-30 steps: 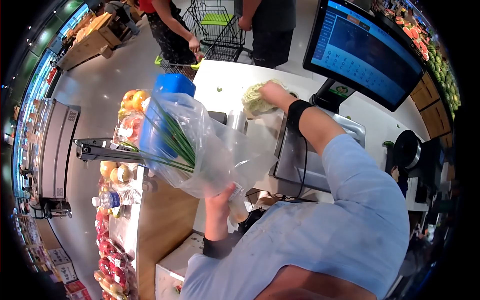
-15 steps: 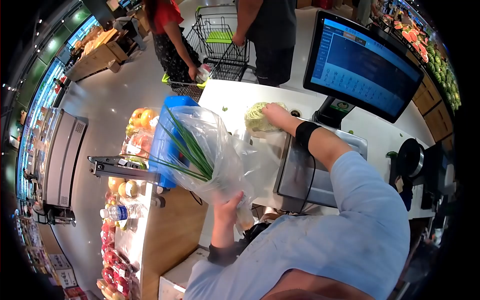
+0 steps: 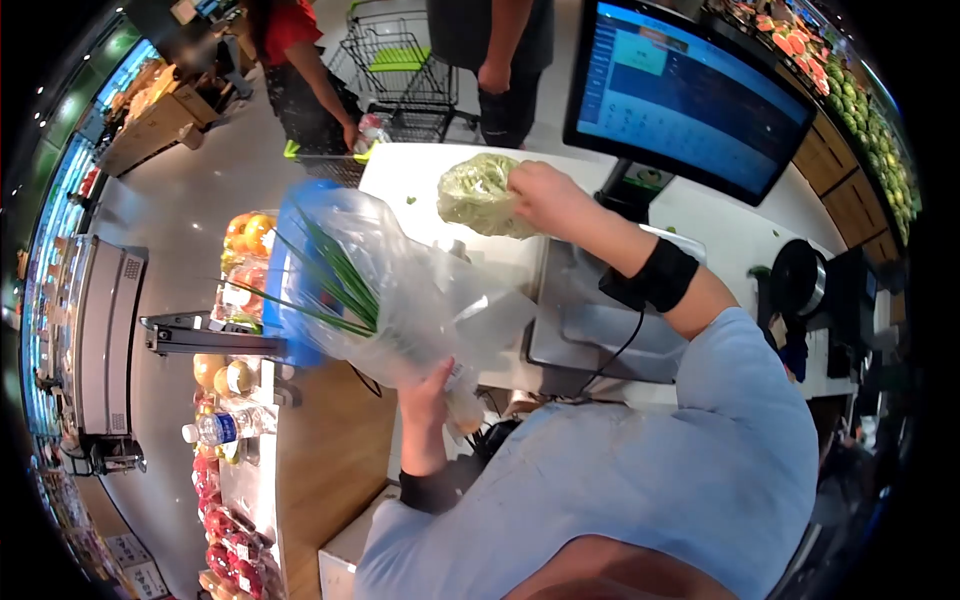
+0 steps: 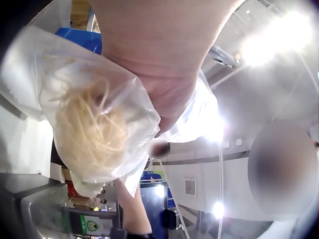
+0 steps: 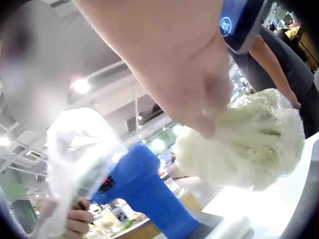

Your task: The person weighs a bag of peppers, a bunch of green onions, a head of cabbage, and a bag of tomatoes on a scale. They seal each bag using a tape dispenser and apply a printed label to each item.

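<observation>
Where it stands: checkout tabletop (image 3: 420, 172), a person leaning over it, both hands loaded.
Left hand (image 3: 428, 388): grip clamped round the gathered end of a clear plastic bag (image 3: 420, 290), which is held in the air to the left of the scale pan (image 3: 590, 325).
Bag contents: green onions (image 3: 335, 275), leaves fanning toward the blue unit (image 3: 283, 300). The left wrist view shows the pale root ends bunched at the fist.
Right hand (image 3: 545, 195): grip closed from above on a cabbage (image 3: 478, 195), fingers curled into its leaves.
Cabbage, location: raised over the far part of the tabletop and apparently clear of it, just beside the upper end of the bag and below the screen (image 3: 690, 95).
Handling, judged: a one-handed top hold on a round, leafy head looks liable to slip. A deeper hold, with fingers spread under the bulge, would be safer.
Bag, judged: the thin film is held at one end only and sags. Where its mouth lies cannot be told, so it should be found and spread before anything meets it.
Onions, judged: the long leaves crush easily, so the heavy head should be kept off them.
Surroundings: shopping cart (image 3: 395, 60) and two people beyond the tabletop; fruit (image 3: 248, 232) to the left.
</observation>
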The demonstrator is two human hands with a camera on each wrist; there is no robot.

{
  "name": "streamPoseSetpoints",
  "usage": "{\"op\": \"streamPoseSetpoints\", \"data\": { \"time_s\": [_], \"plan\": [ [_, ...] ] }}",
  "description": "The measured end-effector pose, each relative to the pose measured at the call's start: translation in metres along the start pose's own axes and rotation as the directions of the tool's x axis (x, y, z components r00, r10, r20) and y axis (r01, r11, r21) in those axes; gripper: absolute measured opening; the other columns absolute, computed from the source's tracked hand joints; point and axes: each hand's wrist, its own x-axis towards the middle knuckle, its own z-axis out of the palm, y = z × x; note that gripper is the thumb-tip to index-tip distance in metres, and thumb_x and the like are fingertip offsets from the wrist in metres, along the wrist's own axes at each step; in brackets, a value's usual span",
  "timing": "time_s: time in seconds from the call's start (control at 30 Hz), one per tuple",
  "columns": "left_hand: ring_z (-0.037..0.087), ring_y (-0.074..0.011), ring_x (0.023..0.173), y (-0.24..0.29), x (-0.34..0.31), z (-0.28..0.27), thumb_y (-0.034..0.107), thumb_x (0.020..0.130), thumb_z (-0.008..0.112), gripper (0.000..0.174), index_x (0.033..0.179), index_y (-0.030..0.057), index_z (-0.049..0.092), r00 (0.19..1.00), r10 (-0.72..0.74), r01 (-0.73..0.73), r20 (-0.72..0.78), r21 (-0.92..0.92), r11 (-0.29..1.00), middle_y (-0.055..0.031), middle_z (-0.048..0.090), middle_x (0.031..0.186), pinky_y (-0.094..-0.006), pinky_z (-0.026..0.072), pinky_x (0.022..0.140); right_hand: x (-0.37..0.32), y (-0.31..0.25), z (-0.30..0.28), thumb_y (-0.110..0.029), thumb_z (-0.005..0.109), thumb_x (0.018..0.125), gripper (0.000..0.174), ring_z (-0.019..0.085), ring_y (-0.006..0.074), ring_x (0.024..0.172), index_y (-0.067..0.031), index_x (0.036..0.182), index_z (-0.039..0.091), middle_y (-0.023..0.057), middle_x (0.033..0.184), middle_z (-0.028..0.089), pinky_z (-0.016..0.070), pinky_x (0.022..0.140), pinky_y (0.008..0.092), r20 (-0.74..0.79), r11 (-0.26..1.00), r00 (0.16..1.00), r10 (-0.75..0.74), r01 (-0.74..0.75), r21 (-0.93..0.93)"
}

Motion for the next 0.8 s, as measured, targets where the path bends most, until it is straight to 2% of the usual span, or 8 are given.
{"op": "streamPoseSetpoints", "data": {
  "time_s": [0.13,0.2,0.33,0.4,0.5,0.63,0.73,0.8],
  "plan": [
    [0.060,-0.0210,0.091,0.006,0.005,0.008,0.001,0.081,0.061,0.040,0.119,-0.0039,0.049,0.997,0.051,-0.050,0.052,-0.014,0.999,-0.0111,0.058,0.105,-0.0331,0.0517,0.076,-0.069,-0.033,-0.076,-0.007,0.068,0.071,0.025,0.053,0.0332,0.090,-0.0029,0.092,0.054,0.0132,0.089,0.054,0.0450,0.077,0.0402,0.070,0.986,0.985,0.161,-0.163,0.035],
    [0.060,-0.0208,0.090,0.010,0.001,0.015,0.001,0.081,0.061,0.040,0.119,-0.0044,0.050,0.996,0.053,-0.052,0.069,-0.016,0.999,-0.0114,0.058,0.104,-0.0330,0.0518,0.076,-0.106,-0.037,-0.097,-0.006,0.067,0.071,0.025,0.053,0.0329,0.091,-0.0033,0.093,0.054,0.0130,0.090,0.053,0.0452,0.077,0.0402,0.100,0.989,0.985,0.142,-0.145,0.022],
    [0.061,-0.0202,0.088,-0.002,0.008,0.020,0.001,0.080,0.064,0.043,0.120,-0.0044,0.049,0.988,0.123,-0.118,0.092,-0.066,0.991,-0.0117,0.059,0.106,-0.0311,0.0492,0.079,-0.171,-0.026,-0.103,-0.006,0.067,0.071,0.025,0.054,0.0325,0.092,-0.0041,0.093,0.055,0.0122,0.092,0.054,0.0456,0.077,0.0411,0.204,0.973,0.952,0.229,-0.221,-0.058],
    [0.060,-0.0199,0.087,-0.013,0.010,0.016,0.002,0.080,0.065,0.041,0.118,-0.0036,0.050,0.993,-0.001,0.001,0.119,0.004,1.000,-0.0110,0.060,0.103,-0.0312,0.0489,0.076,-0.198,-0.015,-0.102,-0.007,0.067,0.072,0.025,0.055,0.0320,0.093,-0.0042,0.093,0.055,0.0117,0.092,0.055,0.0459,0.078,0.0407,0.215,0.964,0.940,0.265,-0.252,-0.088],
    [0.060,-0.0191,0.083,-0.005,-0.007,0.046,0.003,0.080,0.066,0.037,0.113,-0.0029,0.052,0.994,0.090,-0.088,0.055,-0.031,0.996,-0.0103,0.060,0.100,-0.0308,0.0486,0.074,-0.223,-0.001,-0.106,-0.008,0.070,0.071,0.027,0.056,0.0329,0.094,-0.0034,0.093,0.055,0.0131,0.095,0.056,0.0465,0.080,0.0417,0.320,0.938,0.889,0.328,-0.346,0.002],
    [0.059,-0.0187,0.081,-0.011,-0.016,0.053,0.004,0.080,0.067,0.036,0.112,-0.0025,0.052,0.993,0.090,-0.096,0.080,0.078,0.992,-0.0098,0.060,0.098,-0.0303,0.0485,0.073,-0.238,0.004,-0.104,-0.010,0.072,0.070,0.033,0.056,0.0327,0.095,-0.0038,0.096,0.053,0.0128,0.094,0.056,0.0468,0.079,0.0419,0.287,0.952,0.913,0.290,-0.305,0.005],
    [0.062,-0.0186,0.081,-0.006,-0.029,0.071,0.004,0.081,0.065,0.031,0.108,-0.0053,0.054,0.982,0.154,-0.167,0.108,0.130,0.977,-0.0110,0.061,0.095,-0.0301,0.0506,0.073,-0.245,-0.005,-0.097,-0.012,0.072,0.071,0.043,0.055,0.0319,0.097,-0.0050,0.109,0.053,0.0119,0.099,0.056,0.0468,0.082,0.0404,0.250,0.970,0.938,0.242,-0.242,-0.033],
    [0.061,-0.0186,0.082,0.000,-0.044,0.085,0.004,0.081,0.064,0.035,0.113,-0.0050,0.051,0.988,0.156,-0.157,0.024,0.113,0.981,-0.0110,0.061,0.097,-0.0300,0.0503,0.074,-0.251,-0.015,-0.098,-0.014,0.073,0.071,0.054,0.054,0.0326,0.099,-0.0055,0.119,0.050,0.0120,0.104,0.054,0.0468,0.083,0.0412,0.117,0.975,0.969,0.218,-0.210,-0.076]
  ]
}}
